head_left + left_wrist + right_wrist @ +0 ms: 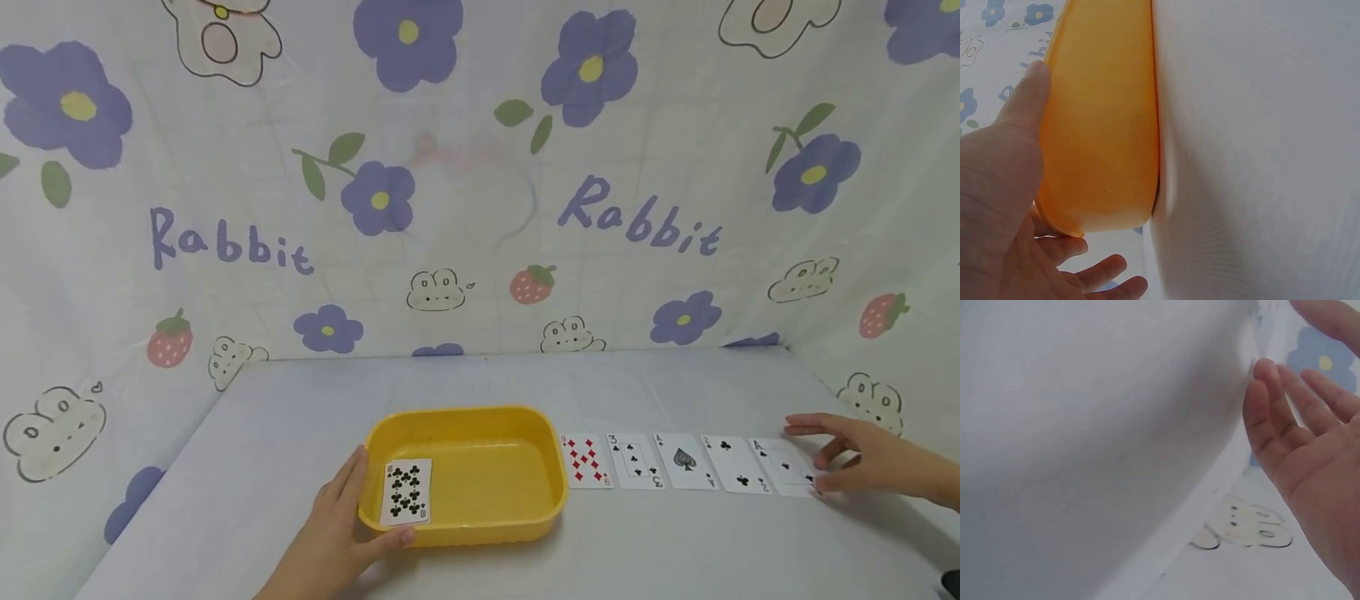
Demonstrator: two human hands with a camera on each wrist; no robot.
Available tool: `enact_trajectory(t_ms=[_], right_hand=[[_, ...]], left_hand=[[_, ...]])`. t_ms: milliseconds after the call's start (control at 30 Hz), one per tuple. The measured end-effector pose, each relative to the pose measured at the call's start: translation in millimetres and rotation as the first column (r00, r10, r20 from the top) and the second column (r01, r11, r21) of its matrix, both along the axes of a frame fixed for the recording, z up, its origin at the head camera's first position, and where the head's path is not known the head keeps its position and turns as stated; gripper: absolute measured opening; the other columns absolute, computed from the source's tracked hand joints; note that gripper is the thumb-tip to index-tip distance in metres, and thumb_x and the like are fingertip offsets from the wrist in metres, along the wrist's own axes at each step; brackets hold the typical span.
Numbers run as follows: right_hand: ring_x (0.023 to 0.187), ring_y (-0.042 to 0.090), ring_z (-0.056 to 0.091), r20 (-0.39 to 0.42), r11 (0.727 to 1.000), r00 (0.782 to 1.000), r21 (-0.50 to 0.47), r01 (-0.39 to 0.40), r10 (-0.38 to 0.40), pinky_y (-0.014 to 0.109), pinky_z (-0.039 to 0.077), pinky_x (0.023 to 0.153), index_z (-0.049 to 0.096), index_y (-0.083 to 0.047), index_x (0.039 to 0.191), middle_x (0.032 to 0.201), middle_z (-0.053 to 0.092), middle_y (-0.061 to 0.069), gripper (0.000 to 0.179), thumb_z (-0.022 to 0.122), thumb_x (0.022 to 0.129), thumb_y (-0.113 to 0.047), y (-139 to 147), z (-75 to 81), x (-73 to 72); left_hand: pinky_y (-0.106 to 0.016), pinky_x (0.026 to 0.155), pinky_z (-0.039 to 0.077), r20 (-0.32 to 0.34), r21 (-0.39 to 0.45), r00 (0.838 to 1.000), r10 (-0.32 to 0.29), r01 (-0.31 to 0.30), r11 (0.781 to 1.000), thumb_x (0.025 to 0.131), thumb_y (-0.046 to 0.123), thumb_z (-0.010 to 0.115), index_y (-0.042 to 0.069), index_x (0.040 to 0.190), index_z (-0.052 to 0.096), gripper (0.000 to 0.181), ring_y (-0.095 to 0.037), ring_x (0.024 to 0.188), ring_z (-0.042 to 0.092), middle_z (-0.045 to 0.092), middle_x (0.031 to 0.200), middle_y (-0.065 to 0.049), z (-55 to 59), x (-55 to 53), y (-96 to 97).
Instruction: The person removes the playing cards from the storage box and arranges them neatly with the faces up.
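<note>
My left hand (330,525) grips the left end of a yellow plastic tub (525,529), thumb along the near rim and fingers round the left side. In the left wrist view, the tub's outer wall (1100,125) stands beside the thumb. A ten of clubs (406,492) lies face up inside at the left. Right of the tub is a row of face-up cards: nine of diamonds (588,462), three of clubs (633,454), ace of spades (682,479), two of clubs (738,467), ace of clubs (780,486). My right hand (862,458), fingers loosely extended, touches the last card's right edge.
A white cloth covers the table (645,550). Behind and at both sides hangs a curtain (465,225) printed with flowers, rabbits and strawberries. A dark object (951,583) shows at the bottom right corner.
</note>
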State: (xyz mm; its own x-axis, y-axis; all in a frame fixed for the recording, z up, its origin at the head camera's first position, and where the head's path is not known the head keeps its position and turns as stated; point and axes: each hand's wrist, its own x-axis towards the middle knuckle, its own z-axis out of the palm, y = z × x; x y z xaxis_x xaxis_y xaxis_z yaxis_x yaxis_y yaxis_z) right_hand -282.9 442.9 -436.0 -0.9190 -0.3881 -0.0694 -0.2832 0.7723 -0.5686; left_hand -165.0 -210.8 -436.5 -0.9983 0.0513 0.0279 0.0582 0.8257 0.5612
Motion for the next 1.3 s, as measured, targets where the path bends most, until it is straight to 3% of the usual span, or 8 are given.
enact_trajectory(t_ms=[200, 367, 567, 700, 900, 1100, 1200, 1300], right_hand=[[0.096, 0.024, 0.059, 0.007, 0.999, 1.0, 0.013, 0.029, -0.029, 0.026, 0.055, 0.072, 0.044, 0.003, 0.142, 0.137, 0.048, 0.028, 0.083, 0.085, 0.076, -0.027, -26, 17.4, 11.9], [0.102, 0.028, 0.059, -0.109, 1.0, 0.994, 0.001, 0.023, -0.023, 0.028, 0.055, 0.075, 0.049, -0.007, 0.141, 0.135, 0.051, 0.02, 0.073, 0.082, 0.081, -0.034, -65, 32.8, 22.2], [0.104, 0.007, 0.055, -0.346, 0.99, 0.936, -0.094, -0.103, 0.064, 0.029, 0.055, 0.08, 0.055, -0.02, 0.134, 0.128, 0.056, 0.002, 0.056, 0.079, 0.085, -0.03, -133, 46.8, 30.8], [0.112, 0.011, 0.053, -0.413, 0.966, 0.903, -0.165, -0.2, 0.116, 0.03, 0.054, 0.084, 0.061, -0.02, 0.127, 0.131, 0.055, -0.002, 0.046, 0.079, 0.086, -0.023, -193, 53.6, 35.0], [0.117, 0.019, 0.052, -0.365, 0.899, 0.919, -0.337, -0.28, 0.15, 0.034, 0.054, 0.086, 0.063, -0.02, 0.122, 0.132, 0.054, -0.004, 0.039, 0.079, 0.087, -0.02, -283, 50.5, 47.0], [0.116, 0.016, 0.051, -0.346, 0.836, 0.904, -0.394, -0.382, 0.25, 0.036, 0.052, 0.088, 0.061, -0.017, 0.125, 0.131, 0.054, -0.004, 0.042, 0.077, 0.087, -0.017, -351, 44.7, 58.3], [0.115, 0.017, 0.051, -0.319, 0.829, 0.909, -0.405, -0.387, 0.269, 0.037, 0.051, 0.088, 0.061, -0.015, 0.126, 0.129, 0.056, -0.004, 0.043, 0.077, 0.087, -0.017, -372, 44.6, 56.7], [0.112, 0.016, 0.052, -0.269, 0.844, 0.923, -0.392, -0.367, 0.276, 0.035, 0.051, 0.088, 0.061, -0.014, 0.127, 0.127, 0.057, -0.005, 0.042, 0.076, 0.088, -0.019, -388, 42.4, 51.2]], left_hand=[[-0.057, 0.11, 0.028, 0.002, -0.003, 1.0, -0.001, 0.001, 1.0, 0.069, 0.077, 0.068, 0.01, 0.159, 0.008, 0.127, -0.038, 0.142, 0.023, 0.012, 0.162, -0.014, 0.9, 1.8, 2.4], [-0.057, 0.11, 0.028, -0.001, -0.004, 1.0, -0.008, 0.008, 1.0, 0.069, 0.078, 0.067, 0.009, 0.159, 0.009, 0.127, -0.038, 0.142, 0.023, 0.012, 0.162, -0.014, 1.7, 3.5, 3.6], [-0.057, 0.11, 0.028, 0.005, -0.003, 1.0, -0.01, 0.01, 1.0, 0.068, 0.081, 0.064, 0.009, 0.159, 0.008, 0.128, -0.038, 0.143, 0.022, 0.011, 0.163, -0.013, 1.6, 3.4, 3.5], [-0.057, 0.11, 0.027, 0.009, 0.002, 1.0, -0.009, 0.009, 1.0, 0.068, 0.079, 0.065, 0.01, 0.159, 0.007, 0.128, -0.039, 0.143, 0.021, 0.011, 0.162, -0.014, 2.6, 5.1, 2.4], [-0.058, 0.11, 0.026, 0.023, 0.004, 1.0, -0.003, 0.003, 1.0, 0.07, 0.078, 0.066, 0.009, 0.159, 0.007, 0.127, -0.039, 0.143, 0.021, 0.01, 0.162, -0.015, 4.8, 5.3, 1.6], [-0.058, 0.11, 0.026, -0.003, 0.006, 1.0, -0.027, 0.027, 1.0, 0.071, 0.079, 0.063, 0.009, 0.159, 0.008, 0.126, -0.039, 0.143, 0.021, 0.01, 0.162, -0.014, 3.2, 4.9, -0.1], [-0.059, 0.11, 0.027, -0.037, 0.013, 0.998, -0.049, 0.049, 0.999, 0.073, 0.078, 0.063, 0.008, 0.159, 0.008, 0.124, -0.04, 0.142, 0.022, 0.011, 0.162, -0.015, 3.3, 4.6, -1.0], [-0.059, 0.109, 0.028, -0.055, 0.016, 0.997, -0.061, 0.062, 0.998, 0.074, 0.076, 0.064, 0.007, 0.158, 0.008, 0.123, -0.041, 0.141, 0.023, 0.011, 0.162, -0.016, 4.2, 3.9, -1.5]])
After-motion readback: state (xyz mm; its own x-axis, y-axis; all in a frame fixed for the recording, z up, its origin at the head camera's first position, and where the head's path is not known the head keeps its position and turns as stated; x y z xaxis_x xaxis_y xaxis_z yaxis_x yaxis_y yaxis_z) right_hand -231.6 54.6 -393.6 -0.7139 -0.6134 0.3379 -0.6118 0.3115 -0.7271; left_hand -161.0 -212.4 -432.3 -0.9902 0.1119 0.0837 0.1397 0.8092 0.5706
